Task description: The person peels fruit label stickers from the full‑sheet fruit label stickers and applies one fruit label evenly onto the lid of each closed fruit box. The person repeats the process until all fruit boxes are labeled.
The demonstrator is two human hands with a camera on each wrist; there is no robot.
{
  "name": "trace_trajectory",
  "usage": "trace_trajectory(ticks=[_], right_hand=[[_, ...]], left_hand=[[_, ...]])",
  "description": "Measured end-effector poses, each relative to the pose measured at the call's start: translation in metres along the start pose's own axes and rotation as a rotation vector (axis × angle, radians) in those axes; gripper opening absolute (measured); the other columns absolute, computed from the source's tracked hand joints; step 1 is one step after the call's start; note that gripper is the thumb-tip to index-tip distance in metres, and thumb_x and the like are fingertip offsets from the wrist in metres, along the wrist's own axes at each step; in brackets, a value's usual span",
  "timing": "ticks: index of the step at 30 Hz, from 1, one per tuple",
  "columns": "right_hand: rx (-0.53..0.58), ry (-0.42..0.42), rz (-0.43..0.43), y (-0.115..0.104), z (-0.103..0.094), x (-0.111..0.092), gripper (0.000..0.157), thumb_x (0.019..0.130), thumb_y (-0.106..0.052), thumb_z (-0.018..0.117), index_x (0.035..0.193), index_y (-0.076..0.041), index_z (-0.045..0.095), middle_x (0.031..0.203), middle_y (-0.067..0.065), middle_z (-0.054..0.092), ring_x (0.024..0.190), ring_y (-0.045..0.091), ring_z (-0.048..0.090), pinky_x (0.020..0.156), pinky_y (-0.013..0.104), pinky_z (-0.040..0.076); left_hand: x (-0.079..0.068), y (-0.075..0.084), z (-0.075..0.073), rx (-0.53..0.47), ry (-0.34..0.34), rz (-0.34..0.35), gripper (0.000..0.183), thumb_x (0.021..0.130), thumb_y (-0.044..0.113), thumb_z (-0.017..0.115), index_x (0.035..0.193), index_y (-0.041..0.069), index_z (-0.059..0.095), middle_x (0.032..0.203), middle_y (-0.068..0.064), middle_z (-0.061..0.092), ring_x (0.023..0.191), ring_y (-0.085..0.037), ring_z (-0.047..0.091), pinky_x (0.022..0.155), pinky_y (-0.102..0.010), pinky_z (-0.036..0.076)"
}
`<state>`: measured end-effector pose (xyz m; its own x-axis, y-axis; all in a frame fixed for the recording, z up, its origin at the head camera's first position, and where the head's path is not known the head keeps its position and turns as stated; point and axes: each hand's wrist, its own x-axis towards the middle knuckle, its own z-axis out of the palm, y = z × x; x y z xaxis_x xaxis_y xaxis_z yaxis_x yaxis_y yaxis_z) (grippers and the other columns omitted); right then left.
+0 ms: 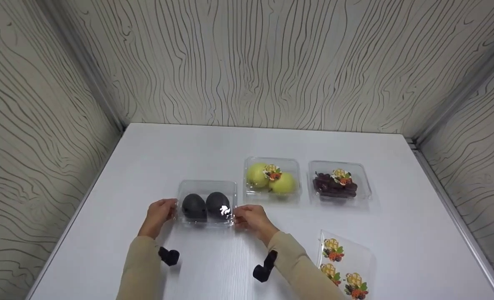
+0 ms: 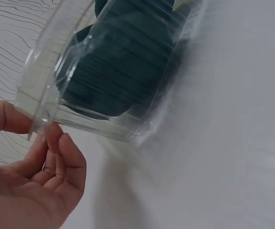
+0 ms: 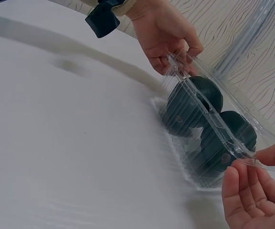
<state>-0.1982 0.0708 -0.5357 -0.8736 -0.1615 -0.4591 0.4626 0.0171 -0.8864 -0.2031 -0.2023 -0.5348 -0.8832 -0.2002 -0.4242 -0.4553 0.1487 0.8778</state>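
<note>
A clear plastic clamshell container (image 1: 207, 186) stands on the white table with its lid down. Inside lie two dark, egg-shaped avocados (image 1: 218, 203), side by side. My left hand (image 1: 158, 216) pinches the container's rim at its left front corner, thumb above and fingertips below in the left wrist view. At the opposite front corner, my right hand (image 3: 257, 193) pinches the rim between thumb and fingers. The lid over the avocados bears no sticker in the head view; a bright glare (image 1: 225, 210) shows over the right one.
Behind and to the right sits a clamshell of green apples (image 1: 283, 183) with a fruit sticker (image 1: 272, 172). Farther right is one with dark red grapes (image 1: 334, 187), also stickered. A clear sheet (image 1: 361, 254) carrying several fruit stickers lies at the front right. Patterned walls (image 1: 247, 62) enclose the table.
</note>
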Motion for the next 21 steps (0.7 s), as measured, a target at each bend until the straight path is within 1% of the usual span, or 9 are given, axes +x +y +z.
trace_trajectory(ticks=[5, 9, 11, 13, 15, 17, 18, 21], right_hand=[[-0.022, -0.049, 0.022, 0.0009, -0.0034, -0.0026, 0.022, 0.088, -0.006, 0.058, 0.104, 0.008, 0.061, 0.071, -0.002, 0.061, 0.064, 0.008, 0.060, 0.067, 0.024, 0.058], [-0.037, -0.054, 0.027, 0.0002, -0.0052, -0.0029, 0.022, 0.087, -0.006, 0.058, 0.103, 0.008, 0.061, 0.068, -0.002, 0.062, 0.062, 0.008, 0.060, 0.065, 0.024, 0.057], [-0.026, -0.042, 0.015, -0.0007, -0.0054, -0.0025, 0.025, 0.087, -0.007, 0.058, 0.105, 0.010, 0.062, 0.068, -0.003, 0.062, 0.061, 0.007, 0.060, 0.064, 0.023, 0.057], [-0.004, -0.026, -0.005, -0.0013, -0.0050, -0.0013, 0.028, 0.088, -0.008, 0.058, 0.107, 0.012, 0.061, 0.069, -0.003, 0.062, 0.061, 0.006, 0.060, 0.065, 0.023, 0.057], [0.021, -0.010, -0.024, -0.0021, -0.0043, -0.0002, 0.030, 0.090, -0.009, 0.058, 0.110, 0.013, 0.061, 0.070, -0.003, 0.062, 0.061, 0.005, 0.060, 0.066, 0.024, 0.057], [0.042, 0.000, -0.038, -0.0023, -0.0036, 0.0009, 0.032, 0.090, -0.009, 0.058, 0.112, 0.014, 0.060, 0.070, -0.003, 0.062, 0.062, 0.005, 0.060, 0.067, 0.024, 0.057], [0.048, 0.003, -0.042, -0.0021, -0.0033, 0.0015, 0.032, 0.091, -0.009, 0.058, 0.112, 0.015, 0.059, 0.070, -0.003, 0.062, 0.062, 0.005, 0.060, 0.067, 0.024, 0.057], [0.055, 0.012, -0.049, -0.0013, -0.0027, 0.0028, 0.031, 0.091, -0.007, 0.057, 0.112, 0.016, 0.059, 0.069, -0.002, 0.062, 0.062, 0.006, 0.060, 0.067, 0.025, 0.058]], left_hand=[[-0.0015, -0.0003, -0.0032, 0.036, -0.043, -0.007, 0.036, 0.092, 0.017, 0.049, 0.116, -0.008, 0.057, 0.079, 0.004, 0.053, 0.076, -0.009, 0.050, 0.070, -0.020, 0.045], [-0.0016, -0.0010, -0.0037, 0.048, -0.058, 0.007, 0.041, 0.093, 0.020, 0.051, 0.122, -0.008, 0.057, 0.084, 0.002, 0.057, 0.079, -0.009, 0.052, 0.073, -0.020, 0.047], [-0.0013, -0.0010, -0.0031, 0.059, -0.052, 0.018, 0.044, 0.094, 0.023, 0.051, 0.125, -0.008, 0.056, 0.091, -0.002, 0.061, 0.084, -0.010, 0.055, 0.077, -0.021, 0.049], [-0.0008, -0.0009, -0.0023, 0.073, -0.044, 0.026, 0.047, 0.095, 0.026, 0.051, 0.128, -0.007, 0.055, 0.104, -0.009, 0.064, 0.092, -0.012, 0.057, 0.084, -0.023, 0.050], [-0.0001, -0.0005, -0.0011, 0.077, -0.039, 0.030, 0.048, 0.097, 0.027, 0.050, 0.130, -0.006, 0.054, 0.118, -0.016, 0.063, 0.101, -0.015, 0.058, 0.090, -0.027, 0.050], [-0.0001, 0.0003, -0.0002, 0.082, -0.040, 0.033, 0.048, 0.098, 0.028, 0.049, 0.132, -0.006, 0.052, 0.128, -0.019, 0.059, 0.108, -0.017, 0.058, 0.095, -0.031, 0.049], [0.0000, 0.0008, 0.0002, 0.082, -0.041, 0.034, 0.048, 0.098, 0.028, 0.049, 0.133, -0.005, 0.052, 0.130, -0.019, 0.058, 0.108, -0.017, 0.057, 0.096, -0.032, 0.049], [0.0004, 0.0021, 0.0010, 0.085, -0.039, 0.040, 0.045, 0.099, 0.026, 0.048, 0.131, -0.005, 0.054, 0.126, -0.017, 0.060, 0.104, -0.015, 0.057, 0.095, -0.031, 0.049]])
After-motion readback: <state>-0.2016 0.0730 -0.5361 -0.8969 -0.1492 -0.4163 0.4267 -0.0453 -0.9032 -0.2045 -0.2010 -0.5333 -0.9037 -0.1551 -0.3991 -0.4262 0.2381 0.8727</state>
